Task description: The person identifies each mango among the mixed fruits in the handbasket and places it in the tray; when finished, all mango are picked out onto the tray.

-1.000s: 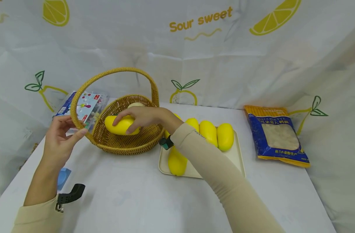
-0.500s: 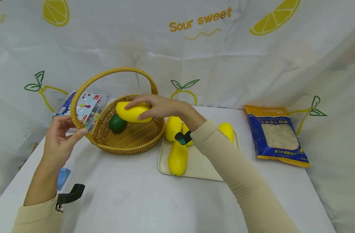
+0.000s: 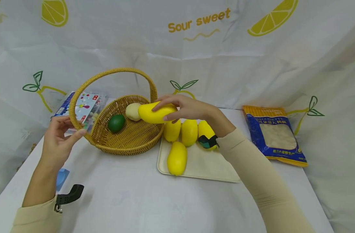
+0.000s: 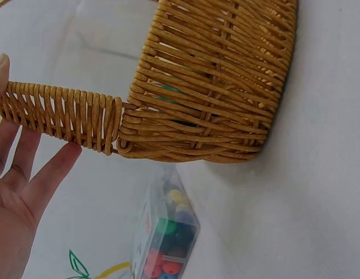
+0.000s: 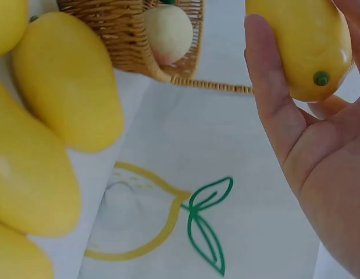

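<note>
My left hand point(image 3: 60, 136) holds the handle of a wicker basket point(image 3: 130, 149) by its left side; the left wrist view shows fingers behind the handle point(image 4: 81, 116). In my right hand point(image 3: 189, 108) is a yellow mango point(image 3: 154, 113), gripped from above between thumb and fingers. It hangs over the basket's right rim, close to the tray. Inside the basket lie a dark green, egg-shaped fruit point(image 3: 116, 123) and a pale round peach-like fruit point(image 3: 132, 112). Several more mangoes point(image 3: 177, 158) rest on the cream tray point(image 3: 209, 168); my right forearm covers part of it.
A blue and yellow pasta bag point(image 3: 277, 134) lies at the right. Behind the basket's left side stands a clear box of coloured beads point(image 3: 87, 106). A small blue item point(image 3: 62, 178) is partly behind my left forearm. A printed white cloth point(image 3: 122, 42) hangs along the back.
My right hand has lifted the mango out of the basket and carried it right, towards the tray. The green and pale fruits in the basket are now uncovered. The left hand stays on the handle.
</note>
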{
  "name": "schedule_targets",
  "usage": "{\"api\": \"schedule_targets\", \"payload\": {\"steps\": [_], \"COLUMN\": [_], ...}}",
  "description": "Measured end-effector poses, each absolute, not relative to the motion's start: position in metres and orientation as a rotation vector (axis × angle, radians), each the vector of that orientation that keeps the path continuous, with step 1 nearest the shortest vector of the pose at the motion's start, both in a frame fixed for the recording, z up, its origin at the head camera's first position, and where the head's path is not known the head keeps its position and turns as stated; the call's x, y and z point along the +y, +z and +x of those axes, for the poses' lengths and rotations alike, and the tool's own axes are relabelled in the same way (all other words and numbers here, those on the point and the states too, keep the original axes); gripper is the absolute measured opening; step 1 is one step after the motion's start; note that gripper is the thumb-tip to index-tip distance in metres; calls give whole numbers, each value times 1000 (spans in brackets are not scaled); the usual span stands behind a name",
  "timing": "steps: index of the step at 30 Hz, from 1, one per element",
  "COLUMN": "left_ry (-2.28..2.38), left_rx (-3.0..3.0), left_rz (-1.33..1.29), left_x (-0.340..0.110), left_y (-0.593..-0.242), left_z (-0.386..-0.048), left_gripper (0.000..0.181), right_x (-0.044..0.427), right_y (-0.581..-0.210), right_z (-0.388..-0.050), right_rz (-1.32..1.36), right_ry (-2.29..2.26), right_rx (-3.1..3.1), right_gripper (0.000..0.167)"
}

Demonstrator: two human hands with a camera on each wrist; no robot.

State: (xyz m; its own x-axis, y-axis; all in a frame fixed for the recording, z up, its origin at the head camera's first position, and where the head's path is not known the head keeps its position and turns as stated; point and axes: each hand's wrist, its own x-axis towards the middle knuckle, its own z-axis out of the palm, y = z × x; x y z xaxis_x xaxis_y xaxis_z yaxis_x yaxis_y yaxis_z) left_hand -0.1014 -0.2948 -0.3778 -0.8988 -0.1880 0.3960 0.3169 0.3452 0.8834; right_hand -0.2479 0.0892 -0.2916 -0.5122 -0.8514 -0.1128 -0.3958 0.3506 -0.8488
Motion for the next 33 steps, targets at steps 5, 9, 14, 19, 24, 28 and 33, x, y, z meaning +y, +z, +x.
{"api": "schedule_targets", "payload": {"steps": [5,9,14,19,24,28,33], "left_ry": [-1533,-1528,-1532,-1595,-1642,-1606,-1584], "left_rx": [-2210,-2218,-2221,-2180,-2142,-2164,-2184], "left_rz": [-110,-96,-58,-57,-69,-62,-45], "left_x": [-294,-293,-295,-295,-294,-294,-294], "left_y": [-379,-380,-379,-379,-379,-379,-378], "left_z": [-102,-102,-101,-100,-101,-100,-100], "left_gripper": [50,50,51,50,49,50,49], "right_x": [120,144,167,184,203,217,229], "right_y": [-300,-307,-313,-319,-328,-337,-345], "right_z": [-241,-237,-231,-225,-218,-210,-202], "right_rz": [-1041,-998,-940,-886,-835,-776,-716], "right_ry": [-1103,-1125,-1134,-1074,-1070,-1096,-1133], "right_rx": [2111,2135,2183,2220,2245,2242,2228], "right_gripper": [38,48,57,56,60,64,59]}}
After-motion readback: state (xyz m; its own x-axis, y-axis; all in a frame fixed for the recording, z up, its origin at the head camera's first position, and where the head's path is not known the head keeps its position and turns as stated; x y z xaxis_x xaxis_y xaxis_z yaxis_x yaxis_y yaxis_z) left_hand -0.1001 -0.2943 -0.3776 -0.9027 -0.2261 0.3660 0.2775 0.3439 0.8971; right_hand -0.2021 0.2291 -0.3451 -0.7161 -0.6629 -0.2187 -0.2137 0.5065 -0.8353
